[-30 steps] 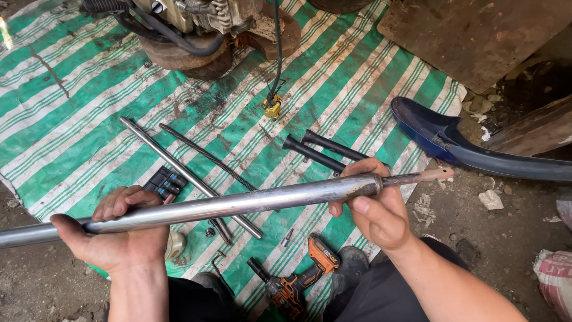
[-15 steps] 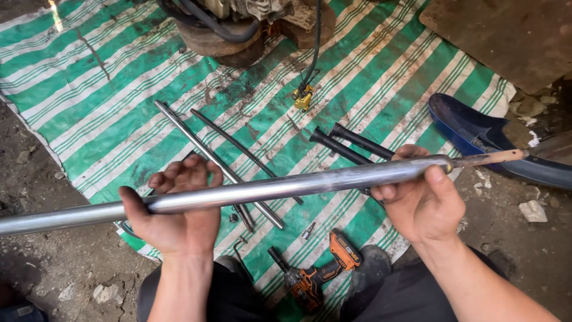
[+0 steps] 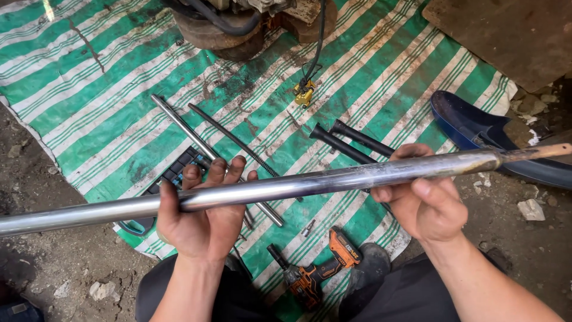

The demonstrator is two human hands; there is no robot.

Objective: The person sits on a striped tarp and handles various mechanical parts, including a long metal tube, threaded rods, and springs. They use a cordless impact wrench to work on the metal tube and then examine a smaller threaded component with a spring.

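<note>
Outdoor repair workshop, dirt ground, striped tarp, cordless drill, metal rods

Green striped tarp on the dirt, orange drill near its edge, thin rods, two black tubes, blue fender.
</note>
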